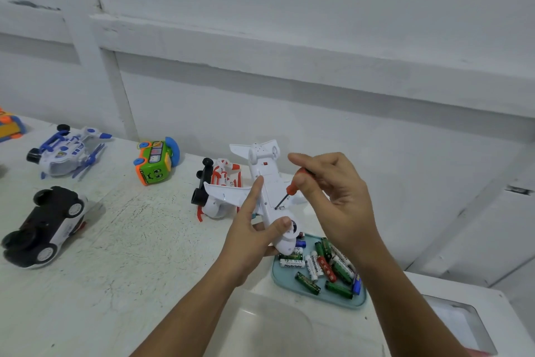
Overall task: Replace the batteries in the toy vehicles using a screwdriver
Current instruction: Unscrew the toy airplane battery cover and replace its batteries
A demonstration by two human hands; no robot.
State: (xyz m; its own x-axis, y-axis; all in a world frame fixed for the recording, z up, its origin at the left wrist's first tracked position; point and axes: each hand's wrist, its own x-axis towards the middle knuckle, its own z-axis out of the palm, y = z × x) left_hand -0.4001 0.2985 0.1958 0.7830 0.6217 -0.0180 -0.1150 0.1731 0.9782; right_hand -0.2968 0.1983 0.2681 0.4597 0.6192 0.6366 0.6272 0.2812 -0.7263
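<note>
Above the tray [282, 277] of batteries [327, 267], the left hand [254, 229] grips the upturned toy plane [267, 191] while the right hand [335, 197] pinches the screwdriver [289, 187] at its belly, where a slanted tip may slip off the screw.

Orange toy [9, 125] half beyond the left edge

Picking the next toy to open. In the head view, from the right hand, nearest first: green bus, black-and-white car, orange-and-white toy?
1. Orange-and-white toy, just left of the right hand.
2. Green bus, farther left and farther back.
3. Black-and-white car, leftmost of the three.
</note>
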